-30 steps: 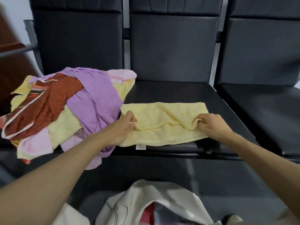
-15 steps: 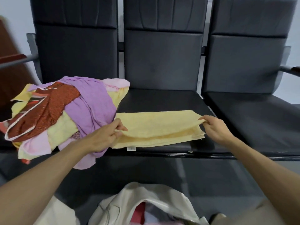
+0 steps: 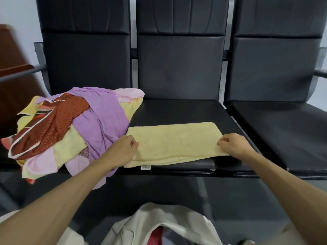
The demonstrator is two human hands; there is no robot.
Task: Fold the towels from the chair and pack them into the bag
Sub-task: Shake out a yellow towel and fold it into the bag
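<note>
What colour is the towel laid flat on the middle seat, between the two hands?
Pale yellow, plain: the towel shows clearly in the head view.

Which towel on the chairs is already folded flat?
The pale yellow towel on the middle seat; the others lie crumpled in a heap to its left.

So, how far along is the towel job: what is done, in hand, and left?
Done: something red shows inside the white bag. In hand: the left hand and right hand pinch the ends of the yellow towel, folded into a strip on the middle seat. Left: the pile of towels on the left seat, unfolded.
</note>
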